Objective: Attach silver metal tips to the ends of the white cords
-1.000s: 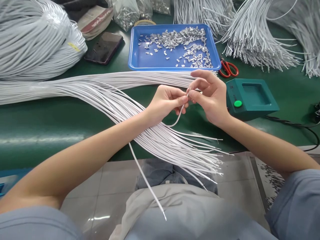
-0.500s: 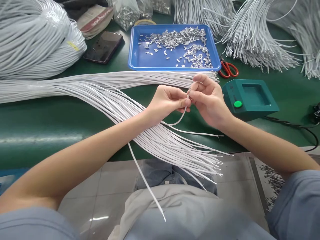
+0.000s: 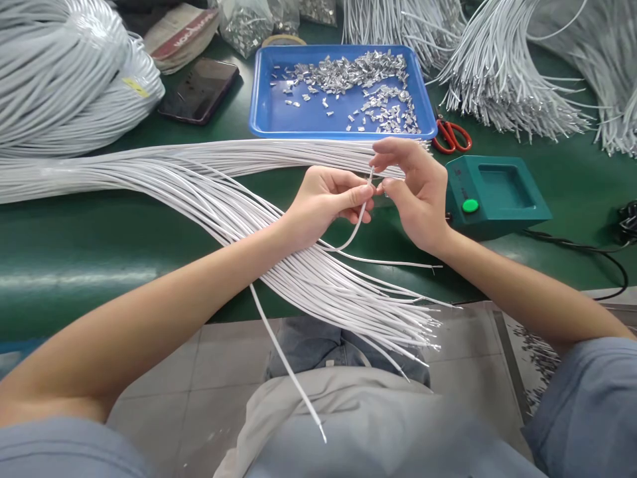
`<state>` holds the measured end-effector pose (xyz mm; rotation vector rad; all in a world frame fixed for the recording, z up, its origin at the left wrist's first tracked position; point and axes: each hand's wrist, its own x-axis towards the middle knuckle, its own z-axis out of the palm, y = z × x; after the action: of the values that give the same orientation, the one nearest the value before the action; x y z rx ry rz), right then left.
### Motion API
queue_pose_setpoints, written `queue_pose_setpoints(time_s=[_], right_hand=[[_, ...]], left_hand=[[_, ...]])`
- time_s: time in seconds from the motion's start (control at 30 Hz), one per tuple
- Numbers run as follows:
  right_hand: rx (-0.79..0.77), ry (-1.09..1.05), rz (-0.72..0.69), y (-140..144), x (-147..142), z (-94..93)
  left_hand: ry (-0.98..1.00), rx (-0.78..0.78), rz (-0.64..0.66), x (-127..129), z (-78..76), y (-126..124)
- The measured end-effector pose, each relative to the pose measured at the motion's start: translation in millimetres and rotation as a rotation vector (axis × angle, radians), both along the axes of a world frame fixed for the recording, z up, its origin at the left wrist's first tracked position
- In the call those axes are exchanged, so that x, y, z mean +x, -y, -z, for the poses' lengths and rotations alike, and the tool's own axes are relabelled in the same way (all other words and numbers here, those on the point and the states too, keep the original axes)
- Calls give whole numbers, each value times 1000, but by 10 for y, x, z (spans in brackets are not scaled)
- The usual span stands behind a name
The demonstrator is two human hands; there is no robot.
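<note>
My left hand (image 3: pixel 338 198) pinches a white cable (image 3: pixel 359 222) close to its end, between thumb and fingers. The cable's tip points up, toward the raised fingers of my right hand (image 3: pixel 415 189). My right thumb is bent in beside the cable end, with a fingertip pressed close to it. Whatever small piece may sit there is too small to make out. Beneath my left forearm, a fanned bundle of white cables (image 3: pixel 318 285) hangs past the table edge, its ends stripped. Behind both hands lies another row of white cables (image 3: pixel 239 151).
A blue tray (image 3: pixel 298 123) holds many small metal terminals (image 3: pixel 358 72). Red-handled scissors (image 3: pixel 452 137) lie beside it, near a green device (image 3: pixel 507 192) with a bright button. A phone (image 3: pixel 199 91), a coiled cable bundle (image 3: pixel 74 73) and more cable bundles (image 3: pixel 507 73) stand farther back.
My right thumb has drawn apart from the cable tip, and its upper fingers have lifted and spread. My left hand keeps its pinch on the cable. The whole view has shifted slightly.
</note>
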<state>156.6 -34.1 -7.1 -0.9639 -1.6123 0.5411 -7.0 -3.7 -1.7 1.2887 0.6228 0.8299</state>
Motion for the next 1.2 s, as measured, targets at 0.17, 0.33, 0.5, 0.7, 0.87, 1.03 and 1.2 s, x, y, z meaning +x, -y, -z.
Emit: queue_pose_setpoints(time_s=[0.17, 0.33, 0.5, 0.7, 0.87, 1.03, 1.2], right_hand=[[-23, 82, 19, 13, -4, 11], [-7, 70, 42, 3, 7, 39], [-24, 60, 47, -10, 20, 45], [-82, -13, 28, -25, 14, -24], [-123, -24, 34, -31, -5, -55], [-172, -32, 34, -27, -20, -76], [-179, -2, 3, -38, -1, -93]], left_hand=[[-32, 22, -16, -1, 1, 3], [-9, 16, -43, -5, -2, 2], [-5, -28, -46, -8, -8, 0], [-12, -22, -36, -6, -21, 10], [-20, 23, -18, -6, -12, 10], [-29, 85, -23, 3, -8, 9], [-11, 59, -22, 7, -14, 13]])
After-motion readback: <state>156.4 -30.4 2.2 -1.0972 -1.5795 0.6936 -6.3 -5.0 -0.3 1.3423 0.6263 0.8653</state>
